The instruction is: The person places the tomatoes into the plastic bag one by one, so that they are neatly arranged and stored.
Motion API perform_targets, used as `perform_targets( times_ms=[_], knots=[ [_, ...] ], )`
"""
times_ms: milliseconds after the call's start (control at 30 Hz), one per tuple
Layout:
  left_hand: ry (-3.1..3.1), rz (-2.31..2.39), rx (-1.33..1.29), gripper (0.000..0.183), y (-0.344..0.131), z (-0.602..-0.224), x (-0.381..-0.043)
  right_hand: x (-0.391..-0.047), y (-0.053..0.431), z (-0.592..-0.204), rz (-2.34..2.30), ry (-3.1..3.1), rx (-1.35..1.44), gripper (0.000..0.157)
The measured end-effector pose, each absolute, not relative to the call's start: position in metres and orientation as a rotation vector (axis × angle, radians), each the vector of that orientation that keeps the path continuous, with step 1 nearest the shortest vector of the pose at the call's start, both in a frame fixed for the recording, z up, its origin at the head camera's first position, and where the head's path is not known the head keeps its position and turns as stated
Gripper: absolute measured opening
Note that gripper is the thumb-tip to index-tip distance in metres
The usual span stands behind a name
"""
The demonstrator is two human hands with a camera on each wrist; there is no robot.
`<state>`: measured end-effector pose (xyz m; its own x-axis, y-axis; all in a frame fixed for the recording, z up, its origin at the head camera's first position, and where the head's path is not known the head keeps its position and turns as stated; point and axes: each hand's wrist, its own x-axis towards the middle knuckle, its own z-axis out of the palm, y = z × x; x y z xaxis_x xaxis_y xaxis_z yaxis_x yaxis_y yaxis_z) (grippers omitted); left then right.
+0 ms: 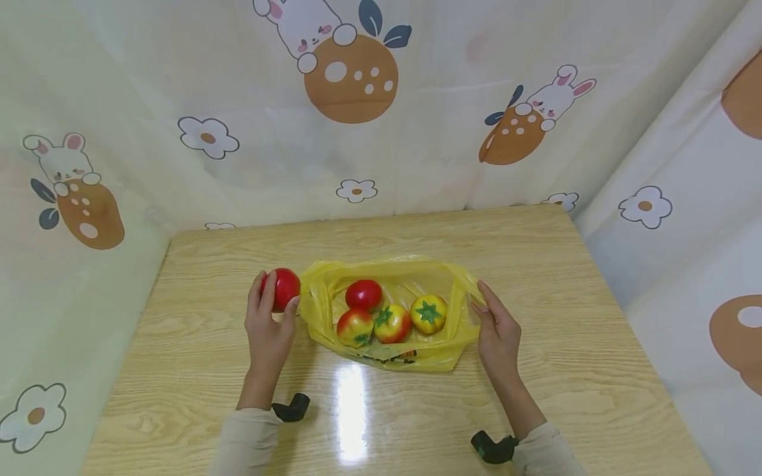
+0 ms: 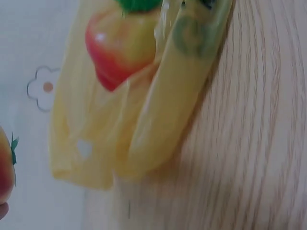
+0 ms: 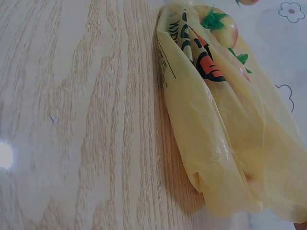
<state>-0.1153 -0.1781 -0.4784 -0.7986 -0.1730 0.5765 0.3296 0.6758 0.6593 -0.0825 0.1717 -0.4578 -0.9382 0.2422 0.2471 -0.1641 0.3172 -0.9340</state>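
Observation:
My left hand [image 1: 266, 327] holds a smooth red tomato [image 1: 288, 291], apparently artificial, just outside the left end of a yellow plastic bag [image 1: 321, 294]. Part of that tomato [image 2: 5, 167], with thin green leaves, shows at the left edge of the left wrist view. The bag lies with its mouth spread wide. Inside are a red fruit [image 1: 364, 295] and several yellow-and-red tomatoes [image 1: 393, 324], some with green star-shaped tops. At the bag's right end, my right hand [image 1: 499, 334] pinches the rim between thumb and fingers.
The bag rests mid-way on a light wood-grain table [image 1: 208, 390]. A pale curtain [image 1: 428, 158] printed with rabbits and flowers stands behind and along both sides. Black camera mounts [image 1: 292, 408] stick out from both wrists, low over the table.

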Motion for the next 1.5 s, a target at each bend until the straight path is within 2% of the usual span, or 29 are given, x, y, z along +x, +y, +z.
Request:
perform_targets(
  times_ms=[467, 833, 1500],
  knots=[
    [-2.293, -1.12, -0.393, 0.064, -0.123, -0.466, -0.128, -0.093, 0.182, -0.497, 1.697, -2.209, -0.048, 0.044],
    [-2.334, -1.127, -0.54, 0.063, -0.101, -0.476, -0.131, -0.092, 0.183, -0.498, 1.695, -2.279, -0.102, 0.046],
    [-2.697, -0.811, -0.814, 0.057, -0.078, -0.492, -0.133, -0.093, 0.185, -0.5, 1.697, -2.254, -0.104, 0.047]
  ],
)
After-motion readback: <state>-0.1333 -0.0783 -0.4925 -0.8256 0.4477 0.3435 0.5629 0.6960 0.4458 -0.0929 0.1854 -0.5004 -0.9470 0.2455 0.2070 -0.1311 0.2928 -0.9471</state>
